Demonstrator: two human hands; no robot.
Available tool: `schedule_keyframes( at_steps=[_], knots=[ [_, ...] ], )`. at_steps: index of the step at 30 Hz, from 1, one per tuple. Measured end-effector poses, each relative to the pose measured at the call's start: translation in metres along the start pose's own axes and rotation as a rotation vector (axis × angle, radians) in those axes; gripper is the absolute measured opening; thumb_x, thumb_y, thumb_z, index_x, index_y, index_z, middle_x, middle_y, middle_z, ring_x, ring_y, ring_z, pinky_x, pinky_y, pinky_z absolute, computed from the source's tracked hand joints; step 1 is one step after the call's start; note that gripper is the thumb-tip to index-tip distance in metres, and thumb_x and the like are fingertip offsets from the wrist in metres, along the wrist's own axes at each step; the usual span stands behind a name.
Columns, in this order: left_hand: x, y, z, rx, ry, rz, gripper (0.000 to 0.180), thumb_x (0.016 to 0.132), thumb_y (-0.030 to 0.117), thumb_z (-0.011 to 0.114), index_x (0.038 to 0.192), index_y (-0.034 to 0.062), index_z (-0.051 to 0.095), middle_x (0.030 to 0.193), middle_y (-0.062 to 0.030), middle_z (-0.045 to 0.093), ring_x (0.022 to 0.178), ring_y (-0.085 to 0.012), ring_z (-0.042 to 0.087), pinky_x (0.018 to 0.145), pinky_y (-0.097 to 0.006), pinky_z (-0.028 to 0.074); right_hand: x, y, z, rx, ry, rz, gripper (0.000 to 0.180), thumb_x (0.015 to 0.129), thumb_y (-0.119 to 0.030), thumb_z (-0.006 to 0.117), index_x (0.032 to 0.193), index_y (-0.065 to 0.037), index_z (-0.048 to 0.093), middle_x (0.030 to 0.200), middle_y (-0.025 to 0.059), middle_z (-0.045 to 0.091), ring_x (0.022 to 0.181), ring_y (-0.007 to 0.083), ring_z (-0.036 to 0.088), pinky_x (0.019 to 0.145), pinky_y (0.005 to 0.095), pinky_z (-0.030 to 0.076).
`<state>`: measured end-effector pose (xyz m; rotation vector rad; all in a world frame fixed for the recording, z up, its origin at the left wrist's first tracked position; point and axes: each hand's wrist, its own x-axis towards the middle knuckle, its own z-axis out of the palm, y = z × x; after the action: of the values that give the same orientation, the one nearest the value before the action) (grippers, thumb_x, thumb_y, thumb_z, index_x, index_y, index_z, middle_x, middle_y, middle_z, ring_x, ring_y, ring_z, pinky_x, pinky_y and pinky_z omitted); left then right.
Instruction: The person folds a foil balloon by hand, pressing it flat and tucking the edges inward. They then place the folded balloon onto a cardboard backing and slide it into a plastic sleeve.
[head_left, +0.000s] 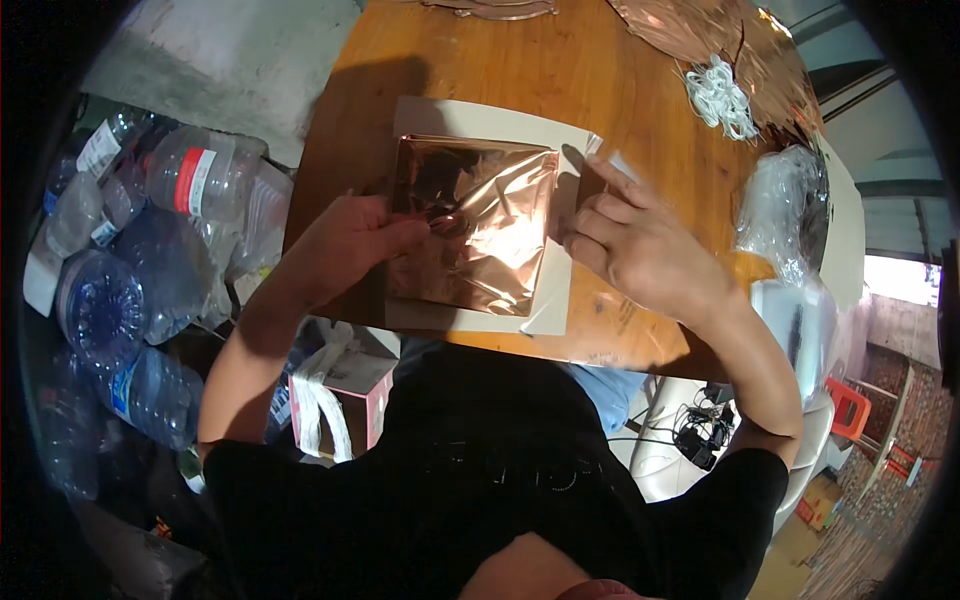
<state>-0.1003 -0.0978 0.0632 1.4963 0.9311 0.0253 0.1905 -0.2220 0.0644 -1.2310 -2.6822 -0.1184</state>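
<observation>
A square of shiny copper-coloured foil (490,190) with creases lies on a larger pale cardboard sheet (470,118) near the table's front edge. My left hand (350,245) is closed at the foil's left edge, its thumb and forefinger pressed together over the foil. Beyond the foil's right side is my right hand (645,250), its forefinger raised toward the cardboard's far right corner and the other fingers curled in. A small whitish scrap (624,166) shows beside that forefinger; its kind is unclear. What the curled fingers hold, if anything, is hidden.
More copper foil (690,35) and a tangle of white string (720,98) lie on the wooden table (480,60). Clear plastic wrap (780,205) sits at its right edge. Plastic bottles (205,170) crowd the left; an open box (345,390) stands below the table's edge.
</observation>
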Motion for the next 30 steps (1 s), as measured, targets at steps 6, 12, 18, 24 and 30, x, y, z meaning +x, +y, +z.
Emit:
schedule_keyframes(
  at_steps=[6, 12, 18, 24, 30],
  knots=[
    [0.0, -0.012, -0.004, 0.07, 0.014, 0.051, 0.035, 0.096, 0.031, 0.064, 0.113, 0.0014, 0.071, 0.097, -0.0057, 0.073, 0.09, -0.0101, 0.063, 0.083, -0.03, 0.05, 0.01, 0.001, 0.008, -0.049, 0.055, -0.016, 0.005, 0.074, -0.008, 0.068, 0.079, -0.005, 0.068, 0.083, 0.0032, 0.062, 0.088, 0.0193, 0.063, 0.114, 0.0486, 0.041],
    [0.005, 0.009, -0.007, -0.084, -0.037, -0.116, 0.028, 0.095, 0.021, 0.066, 0.11, -0.0024, 0.069, 0.098, -0.003, 0.071, 0.087, -0.0075, 0.062, 0.08, -0.024, 0.048, 0.014, 0.003, 0.011, -0.048, 0.064, -0.055, 0.009, 0.073, -0.009, 0.068, 0.082, -0.005, 0.069, 0.086, 0.0023, 0.064, 0.086, 0.0188, 0.064, 0.115, 0.0487, 0.039],
    [0.019, 0.0, -0.02, -0.13, -0.127, -0.126, 0.029, 0.095, 0.025, 0.068, 0.109, -0.0005, 0.07, 0.096, -0.0021, 0.07, 0.088, -0.008, 0.061, 0.082, -0.025, 0.047, 0.013, 0.016, 0.005, -0.055, 0.057, -0.001, 0.013, 0.077, -0.008, 0.068, 0.089, -0.006, 0.072, 0.087, 0.0015, 0.063, 0.087, 0.018, 0.063, 0.116, 0.0481, 0.039],
    [0.034, -0.014, -0.026, -0.095, -0.118, -0.101, 0.03, 0.093, 0.028, 0.07, 0.106, 0.0011, 0.071, 0.093, -0.0022, 0.07, 0.086, -0.0088, 0.062, 0.078, -0.025, 0.047, 0.018, 0.023, 0.004, -0.095, 0.032, -0.026, 0.013, 0.077, -0.008, 0.069, 0.089, -0.006, 0.073, 0.086, 0.0013, 0.062, 0.082, 0.0182, 0.061, 0.115, 0.0479, 0.039],
    [0.033, -0.011, -0.026, -0.186, -0.104, -0.089, 0.03, 0.092, 0.029, 0.071, 0.105, 0.0026, 0.071, 0.092, -0.002, 0.071, 0.082, -0.008, 0.062, 0.078, -0.026, 0.047, 0.015, 0.024, 0.007, -0.039, 0.061, -0.041, 0.013, 0.076, -0.009, 0.068, 0.086, -0.006, 0.074, 0.087, 0.0018, 0.063, 0.083, 0.0184, 0.061, 0.114, 0.0473, 0.042]
  ],
)
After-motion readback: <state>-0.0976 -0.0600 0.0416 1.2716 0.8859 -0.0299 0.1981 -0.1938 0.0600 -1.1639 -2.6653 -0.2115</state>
